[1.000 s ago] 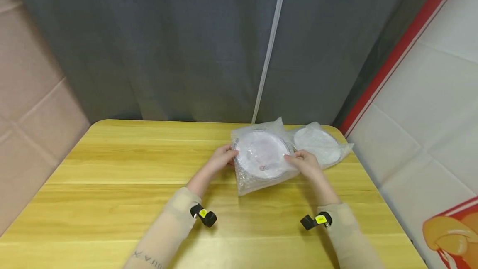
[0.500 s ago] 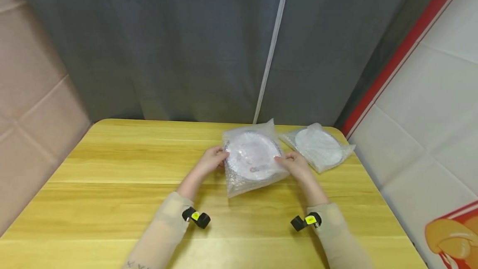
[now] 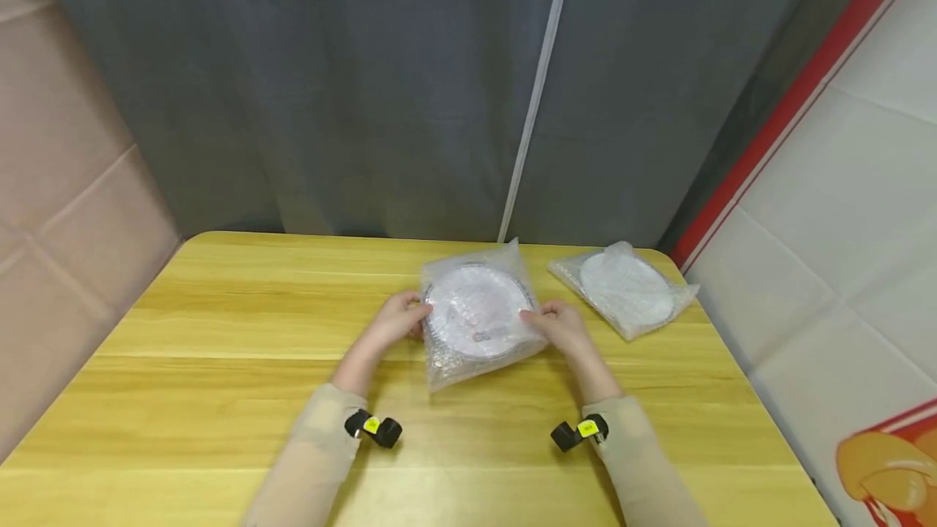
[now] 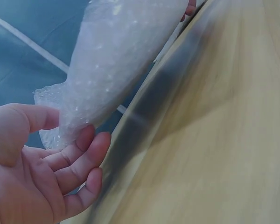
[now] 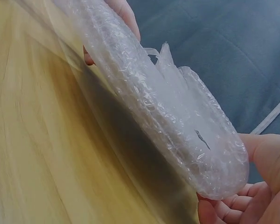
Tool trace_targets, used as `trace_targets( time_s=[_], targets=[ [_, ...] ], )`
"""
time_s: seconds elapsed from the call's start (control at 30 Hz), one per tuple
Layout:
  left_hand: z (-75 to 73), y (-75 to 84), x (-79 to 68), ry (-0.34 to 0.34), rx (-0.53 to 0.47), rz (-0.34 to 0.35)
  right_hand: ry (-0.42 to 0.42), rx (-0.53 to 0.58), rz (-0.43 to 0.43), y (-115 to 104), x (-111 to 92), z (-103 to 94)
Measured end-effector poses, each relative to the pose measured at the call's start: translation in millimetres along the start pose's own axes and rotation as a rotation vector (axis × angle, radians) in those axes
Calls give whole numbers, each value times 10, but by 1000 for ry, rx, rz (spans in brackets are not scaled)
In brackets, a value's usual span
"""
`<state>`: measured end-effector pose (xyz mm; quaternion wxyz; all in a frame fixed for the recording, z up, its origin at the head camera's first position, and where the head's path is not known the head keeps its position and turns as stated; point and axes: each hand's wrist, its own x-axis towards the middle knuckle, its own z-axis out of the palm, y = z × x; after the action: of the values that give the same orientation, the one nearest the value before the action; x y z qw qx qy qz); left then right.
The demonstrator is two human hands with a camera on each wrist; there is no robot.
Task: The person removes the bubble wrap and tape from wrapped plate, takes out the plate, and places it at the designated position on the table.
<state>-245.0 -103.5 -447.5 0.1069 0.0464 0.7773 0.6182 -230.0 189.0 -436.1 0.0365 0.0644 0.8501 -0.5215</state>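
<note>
A round white plate in bubble wrap is held between both hands over the middle of the table, its near side tilted toward me. My left hand pinches its left edge, thumb on top and fingers underneath. At the right edge, my right hand grips the wrap the same way. The left wrist view has the bubble wrap raised above the wood, with a shadow under it. In the right wrist view the wrapped plate shows its thick edge and a loose flap of wrap.
A second bubble-wrapped plate lies at the back right of the wooden table. Behind the table hangs a dark grey curtain. A white panel with red trim stands along the right side.
Both hands have carried the wrapped plate leftward, away from the second one. The second wrapped plate, partly overlapped before, now shows whole.
</note>
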Motion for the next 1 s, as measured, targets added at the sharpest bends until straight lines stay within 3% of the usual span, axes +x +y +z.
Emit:
trace_targets(
  time_s=[0.67, 1.0],
  targets=[
    [-181, -88, -73, -20, 57, -17, -28, -10, -20, 74, 121, 228],
    [-189, -184, -65, 4, 50, -41, -34, -21, -47, 95, 111, 273]
  ],
)
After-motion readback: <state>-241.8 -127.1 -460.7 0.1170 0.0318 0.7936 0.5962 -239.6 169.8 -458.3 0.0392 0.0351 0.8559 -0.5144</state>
